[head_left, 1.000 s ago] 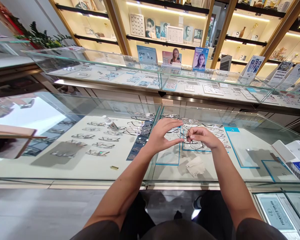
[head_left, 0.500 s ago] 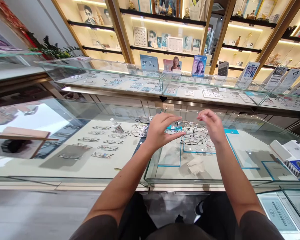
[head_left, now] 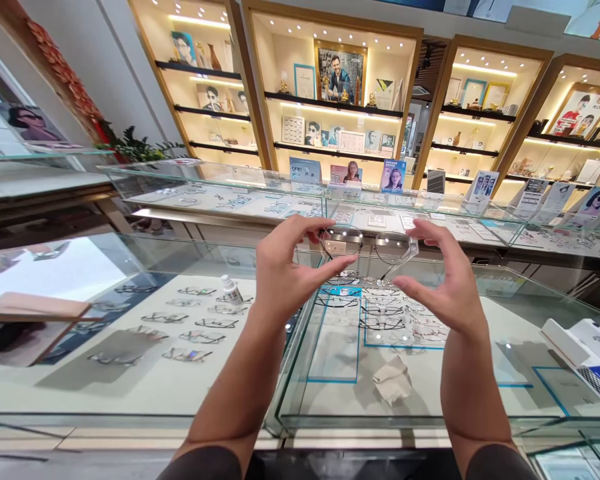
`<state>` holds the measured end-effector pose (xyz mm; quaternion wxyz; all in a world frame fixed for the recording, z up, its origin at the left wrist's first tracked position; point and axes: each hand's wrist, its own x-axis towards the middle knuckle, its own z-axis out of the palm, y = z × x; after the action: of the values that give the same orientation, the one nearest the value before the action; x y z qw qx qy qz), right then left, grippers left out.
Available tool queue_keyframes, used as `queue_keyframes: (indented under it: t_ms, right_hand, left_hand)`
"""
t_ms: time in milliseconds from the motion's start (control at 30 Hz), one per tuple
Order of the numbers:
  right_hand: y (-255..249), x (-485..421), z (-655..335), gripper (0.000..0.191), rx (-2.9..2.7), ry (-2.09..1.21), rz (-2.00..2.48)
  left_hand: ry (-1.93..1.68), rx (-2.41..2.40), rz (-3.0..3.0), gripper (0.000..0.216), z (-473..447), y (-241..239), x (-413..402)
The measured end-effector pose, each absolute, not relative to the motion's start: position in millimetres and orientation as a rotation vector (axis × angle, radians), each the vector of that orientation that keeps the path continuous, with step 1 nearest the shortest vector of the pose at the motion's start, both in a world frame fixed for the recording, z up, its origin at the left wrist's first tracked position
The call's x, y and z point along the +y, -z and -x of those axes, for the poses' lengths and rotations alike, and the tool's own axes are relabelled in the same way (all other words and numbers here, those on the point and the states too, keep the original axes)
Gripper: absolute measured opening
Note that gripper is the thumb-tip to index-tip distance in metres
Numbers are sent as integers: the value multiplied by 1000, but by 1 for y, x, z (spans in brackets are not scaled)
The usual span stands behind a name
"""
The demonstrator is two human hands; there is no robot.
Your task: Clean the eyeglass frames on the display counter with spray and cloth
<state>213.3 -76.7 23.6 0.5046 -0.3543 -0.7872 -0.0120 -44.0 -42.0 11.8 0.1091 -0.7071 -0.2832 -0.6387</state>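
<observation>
Two bare hands hold a pair of glasses (head_left: 366,245) up in the air above a glass counter (head_left: 480,413). The left hand (head_left: 285,272) pinches the left end of the frame between thumb and fingers, and the right hand (head_left: 443,280) pinches the right end likewise. Below, under the glass, lie rows of frames (head_left: 385,313), a folded cloth (head_left: 393,381) and a small bottle (head_left: 230,289).

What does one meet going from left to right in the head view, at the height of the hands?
Small white bottle → left hand → glasses held up between both hands → right hand → white boxes.
</observation>
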Motion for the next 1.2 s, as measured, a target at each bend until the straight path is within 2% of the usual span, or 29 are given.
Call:
queue_keyframes:
  t_ms: [233, 633, 1200]
  right_hand:
    - [-21, -82, -215, 56, -1823, 82, 958]
    - [-24, -87, -204, 53, -1828, 169, 1082]
    - [-27, -87, -211, 48, -1806, 6, 1046]
  left_hand:
    - [1870, -900, 2015, 45, 43, -8, -51]
    - [1734, -1016, 2084, 47, 40, -12, -61]
    - [1679, -978, 2143, 50, 42, -11, -59]
